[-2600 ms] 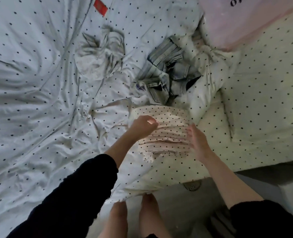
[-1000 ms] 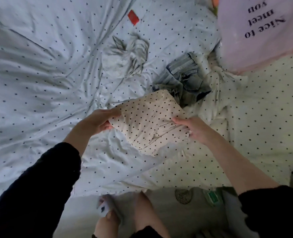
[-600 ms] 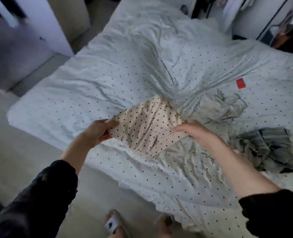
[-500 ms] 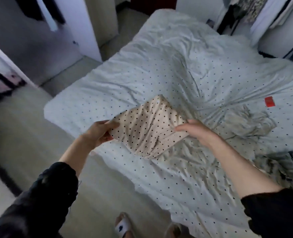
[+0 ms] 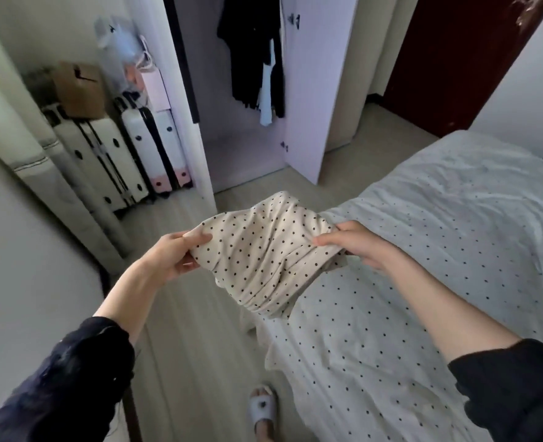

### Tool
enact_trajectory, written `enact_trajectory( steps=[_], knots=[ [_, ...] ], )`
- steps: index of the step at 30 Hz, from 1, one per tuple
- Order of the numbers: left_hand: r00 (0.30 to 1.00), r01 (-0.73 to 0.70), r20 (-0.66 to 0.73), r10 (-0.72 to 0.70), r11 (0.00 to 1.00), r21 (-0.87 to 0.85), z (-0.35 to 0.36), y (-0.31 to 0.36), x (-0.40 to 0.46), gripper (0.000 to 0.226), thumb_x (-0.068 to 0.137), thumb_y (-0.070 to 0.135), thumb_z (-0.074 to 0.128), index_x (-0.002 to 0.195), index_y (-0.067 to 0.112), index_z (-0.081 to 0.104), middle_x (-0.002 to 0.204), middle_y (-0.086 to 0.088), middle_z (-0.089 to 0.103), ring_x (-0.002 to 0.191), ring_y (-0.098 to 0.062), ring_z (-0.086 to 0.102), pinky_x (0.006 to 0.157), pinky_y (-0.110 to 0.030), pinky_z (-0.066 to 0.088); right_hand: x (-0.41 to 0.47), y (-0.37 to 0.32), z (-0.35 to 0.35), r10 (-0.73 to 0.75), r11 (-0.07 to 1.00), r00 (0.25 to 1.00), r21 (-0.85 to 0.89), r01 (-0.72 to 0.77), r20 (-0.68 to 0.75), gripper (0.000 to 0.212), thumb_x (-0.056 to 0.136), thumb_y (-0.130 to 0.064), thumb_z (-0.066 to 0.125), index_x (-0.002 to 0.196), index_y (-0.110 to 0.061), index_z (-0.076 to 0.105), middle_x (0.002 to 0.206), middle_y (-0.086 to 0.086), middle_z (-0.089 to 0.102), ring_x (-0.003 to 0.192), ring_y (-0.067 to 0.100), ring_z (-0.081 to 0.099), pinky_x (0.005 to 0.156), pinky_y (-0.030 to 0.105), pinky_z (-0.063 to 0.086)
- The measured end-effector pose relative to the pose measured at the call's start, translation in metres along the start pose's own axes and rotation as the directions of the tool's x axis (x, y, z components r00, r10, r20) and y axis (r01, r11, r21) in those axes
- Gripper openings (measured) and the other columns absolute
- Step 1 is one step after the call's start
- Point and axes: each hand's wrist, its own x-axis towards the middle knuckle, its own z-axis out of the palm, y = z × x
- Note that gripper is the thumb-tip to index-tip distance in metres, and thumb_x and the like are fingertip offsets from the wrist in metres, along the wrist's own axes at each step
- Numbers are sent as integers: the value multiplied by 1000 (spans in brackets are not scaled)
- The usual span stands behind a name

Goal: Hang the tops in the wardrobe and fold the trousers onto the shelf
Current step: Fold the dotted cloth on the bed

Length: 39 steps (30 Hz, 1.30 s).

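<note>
I hold folded cream trousers with black dots (image 5: 264, 256) in the air, over the bed's near corner. My left hand (image 5: 174, 253) pinches their left edge between thumb and fingers. My right hand (image 5: 356, 242) grips the right edge, thumb on top. The open wardrobe (image 5: 241, 90) stands ahead across the floor, with dark tops (image 5: 251, 49) hanging inside and a bare bottom board (image 5: 238, 157).
The bed (image 5: 439, 250) with its dotted sheet fills the right side. The wardrobe door (image 5: 321, 84) swings out toward the bed. Suitcases (image 5: 130, 154) and a brown paper bag (image 5: 79, 90) stand at the left beside the wardrobe. A dark red door (image 5: 448, 59) is at the back right.
I lifted the folded trousers off the bed with both hands and turned left; the view swung from the bed and its loose clothes to the open wardrobe.
</note>
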Motion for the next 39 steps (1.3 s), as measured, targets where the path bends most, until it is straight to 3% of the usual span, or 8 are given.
enact_trajectory(
  steps=[2,5,14,18,24,28,35,39],
  knots=[
    [999,-20,-26,19,1000,-22,-19,32,38,13,84,16,66,97,14,66,86,-1,63,67,-11,57,46,-16,45,58,-32,2,-33,999,999,-21,33,-1,54,76,-28,75,105,12,55,115,15,62,108,33,57,100,38,37],
    [995,-43,-87,39,998,-53,-36,79,88,9,84,15,66,94,13,65,81,-1,62,58,-9,56,46,-17,45,125,-86,2,-80,995,996,-50,82,38,67,75,-31,76,124,8,52,133,16,54,123,29,51,104,32,35],
    [981,-168,-126,150,975,-145,-62,235,236,21,84,15,67,103,7,63,91,-6,66,74,-17,61,55,-25,50,290,-236,-21,-92,996,995,6,93,-35,59,71,-33,78,118,-2,59,119,6,63,115,21,55,96,33,42],
    [981,-185,-92,172,971,-152,-59,285,317,30,83,15,68,110,2,60,78,-5,61,59,-12,57,60,-28,48,354,-285,-36,-100,995,989,19,103,-105,29,77,-25,75,96,-8,63,107,5,66,90,11,60,66,22,43],
    [967,-251,27,255,963,-97,-46,364,430,22,85,17,67,105,10,62,100,-7,66,91,-21,63,78,-34,54,454,-345,-56,-75,994,962,53,92,-263,43,73,-25,78,108,-5,64,108,5,68,100,19,63,91,34,49],
    [950,-302,58,306,951,-64,-27,430,499,8,85,16,66,91,17,61,103,-7,66,98,-24,63,91,-41,52,513,-379,-76,-73,992,941,75,103,-329,40,77,-19,75,111,-1,63,102,7,70,94,21,66,85,32,52],
    [962,-265,35,272,953,-147,16,504,603,19,85,13,66,103,12,61,100,-6,66,95,-22,63,83,-38,54,603,-423,-141,-98,987,932,87,136,-348,19,82,-17,71,94,-5,61,84,-1,64,82,15,61,60,18,44],
    [953,-301,-15,303,935,-188,45,560,661,11,84,11,67,93,15,60,97,-6,66,93,-23,63,72,-35,53,676,-460,-192,-145,984,935,50,170,-322,34,83,-19,70,109,1,60,91,1,64,89,14,60,70,23,44]
  ],
)
